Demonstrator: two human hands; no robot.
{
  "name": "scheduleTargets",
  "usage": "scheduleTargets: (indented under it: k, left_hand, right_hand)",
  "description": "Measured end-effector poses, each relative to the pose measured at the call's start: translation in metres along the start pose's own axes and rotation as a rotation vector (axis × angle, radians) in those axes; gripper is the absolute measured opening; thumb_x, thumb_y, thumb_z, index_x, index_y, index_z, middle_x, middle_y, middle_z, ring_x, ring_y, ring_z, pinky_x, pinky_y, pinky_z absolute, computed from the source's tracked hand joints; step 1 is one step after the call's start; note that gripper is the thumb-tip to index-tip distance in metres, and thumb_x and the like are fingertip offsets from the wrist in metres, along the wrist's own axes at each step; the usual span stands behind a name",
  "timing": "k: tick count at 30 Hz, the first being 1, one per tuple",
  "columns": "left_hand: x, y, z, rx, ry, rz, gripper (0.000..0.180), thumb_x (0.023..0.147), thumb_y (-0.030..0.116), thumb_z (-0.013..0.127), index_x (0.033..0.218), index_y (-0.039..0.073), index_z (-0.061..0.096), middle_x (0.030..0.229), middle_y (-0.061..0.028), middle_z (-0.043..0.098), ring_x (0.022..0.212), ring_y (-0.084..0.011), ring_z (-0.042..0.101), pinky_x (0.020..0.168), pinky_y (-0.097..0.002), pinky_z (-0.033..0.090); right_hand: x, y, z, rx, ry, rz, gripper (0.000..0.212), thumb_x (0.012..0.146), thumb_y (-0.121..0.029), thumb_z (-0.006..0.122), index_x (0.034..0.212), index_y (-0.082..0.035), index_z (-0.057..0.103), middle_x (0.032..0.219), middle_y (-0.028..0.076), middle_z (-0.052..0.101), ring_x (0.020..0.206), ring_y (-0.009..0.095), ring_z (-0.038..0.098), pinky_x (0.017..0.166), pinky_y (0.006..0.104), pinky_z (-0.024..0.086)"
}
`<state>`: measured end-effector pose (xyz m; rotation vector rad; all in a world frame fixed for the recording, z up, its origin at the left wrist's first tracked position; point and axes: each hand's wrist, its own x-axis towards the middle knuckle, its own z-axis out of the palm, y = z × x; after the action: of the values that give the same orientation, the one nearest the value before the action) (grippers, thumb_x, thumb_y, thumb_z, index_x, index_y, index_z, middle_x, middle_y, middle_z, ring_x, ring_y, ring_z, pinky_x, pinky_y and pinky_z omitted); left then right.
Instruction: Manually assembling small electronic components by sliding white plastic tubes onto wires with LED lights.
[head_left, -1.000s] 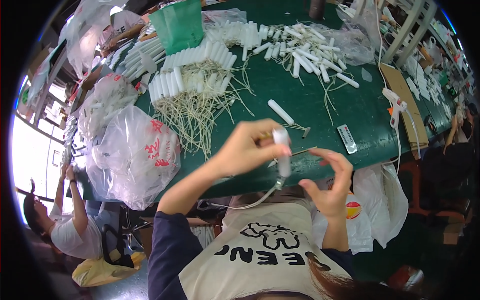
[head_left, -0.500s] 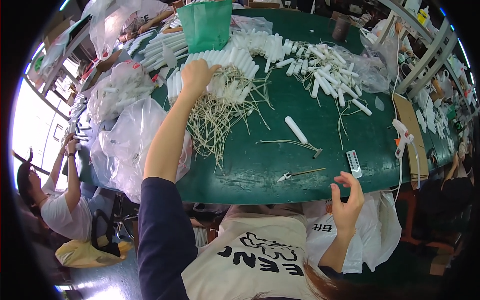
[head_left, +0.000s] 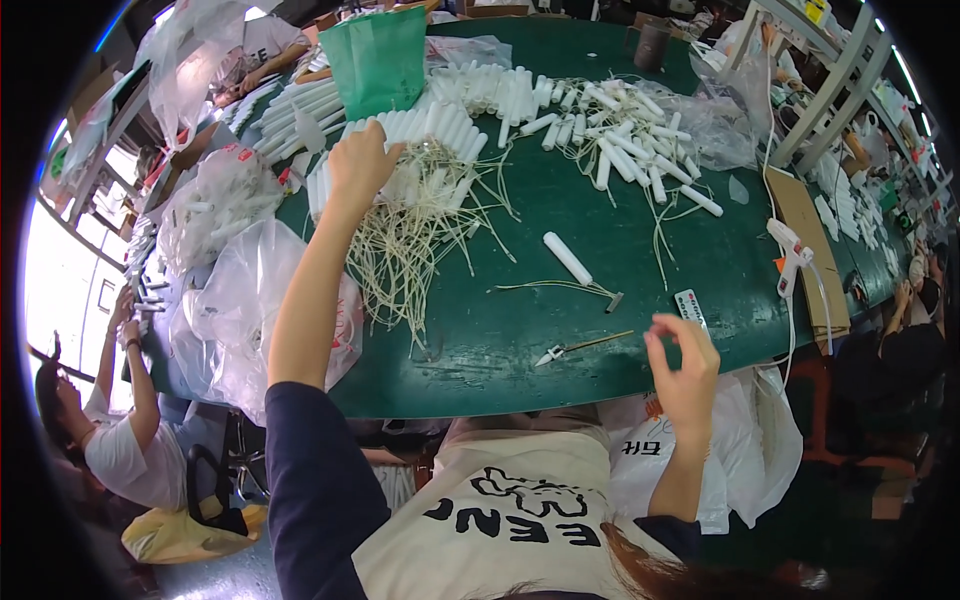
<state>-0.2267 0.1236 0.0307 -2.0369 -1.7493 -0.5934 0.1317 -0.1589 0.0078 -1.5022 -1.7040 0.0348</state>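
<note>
My left hand [head_left: 362, 165] reaches over a row of white plastic tubes [head_left: 440, 122] with a tangle of thin cream wires [head_left: 400, 260] hanging toward me. Its thumb is stretched away to the right; the other fingertips are hidden over the tubes, and no grasp is visible. Above the near table edge, my right hand [head_left: 685, 370] is open, fingers curved and thumb apart, with nothing visible in it. Just beyond it lies a small flat white piece with dark marks [head_left: 689, 306]. One loose white tube [head_left: 568, 258] with wire lies mid-table, and nearer me a thin stick with a pointed pale tip [head_left: 580, 347].
A green bag [head_left: 375, 65] stands behind the tubes. Clear plastic bags [head_left: 250, 300] crowd the left side. More wired tubes [head_left: 640, 150] lie at the right. A white glue gun [head_left: 790, 257] with a cord rests by a cardboard sheet [head_left: 808, 255]. Other people work nearby.
The whole view has shifted slightly, moving the table things left. My right hand has gone a little forward, its thumb and forefinger closer together. My left hand stays over the tubes.
</note>
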Motion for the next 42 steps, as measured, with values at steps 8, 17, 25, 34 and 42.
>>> scheduleTargets:
  k: [8, 17, 25, 34, 42]
  left_hand:
    - [-0.053, 0.082, -0.06, -0.977, -0.454, -0.046, 0.037, 0.091, 0.029, 0.052, 0.119, 0.005, 0.05, 0.082, -0.0054, 0.053, 0.069, -0.0133, 0.049, 0.064, -0.0294, 0.042]
    - [-0.102, 0.105, -0.079, -1.397, -0.814, -0.069, 0.033, 0.097, 0.008, 0.04, 0.13, 0.003, 0.037, 0.097, -0.0048, 0.054, 0.066, -0.0058, 0.039, 0.059, -0.018, 0.037]
    - [-0.102, 0.1, -0.074, -1.423, -0.935, -0.146, 0.025, 0.098, 0.012, 0.041, 0.119, -0.001, 0.044, 0.093, -0.0056, 0.062, 0.062, -0.0032, 0.038, 0.053, -0.0178, 0.036]
    - [-0.105, 0.107, -0.08, -1.377, -1.008, -0.032, 0.02, 0.098, 0.013, 0.043, 0.113, 0.0, 0.049, 0.092, -0.0033, 0.06, 0.062, -0.0026, 0.038, 0.053, -0.0172, 0.033]
    - [-0.109, 0.102, -0.075, -1.317, -0.935, -0.091, 0.028, 0.094, 0.009, 0.046, 0.119, -0.001, 0.053, 0.089, -0.0001, 0.057, 0.066, -0.0033, 0.042, 0.058, -0.0185, 0.039]
  right_hand:
    - [0.085, 0.088, 0.036, -0.185, -0.037, 0.053, 0.025, 0.082, -0.014, 0.064, 0.104, -0.003, 0.059, 0.107, 0.013, 0.058, 0.102, 0.031, 0.052, 0.087, 0.0395, 0.043]
    - [0.137, 0.198, 0.097, -0.483, -0.082, 0.049, 0.033, 0.088, -0.018, 0.055, 0.121, -0.01, 0.055, 0.121, 0.014, 0.054, 0.118, 0.034, 0.045, 0.093, 0.0495, 0.04]
    - [0.152, 0.177, 0.095, -0.534, -0.276, 0.135, 0.026, 0.089, -0.018, 0.054, 0.115, -0.015, 0.058, 0.113, 0.009, 0.059, 0.11, 0.031, 0.051, 0.088, 0.0491, 0.042]
    - [0.152, 0.19, 0.106, -0.41, -0.123, 0.165, 0.023, 0.08, -0.02, 0.067, 0.102, -0.015, 0.065, 0.103, 0.005, 0.06, 0.104, 0.026, 0.052, 0.081, 0.0486, 0.043]
    - [0.157, 0.163, 0.079, -0.157, 0.024, 0.106, 0.01, 0.076, -0.012, 0.064, 0.084, -0.01, 0.069, 0.077, 0.01, 0.064, 0.073, 0.024, 0.058, 0.064, 0.036, 0.046]
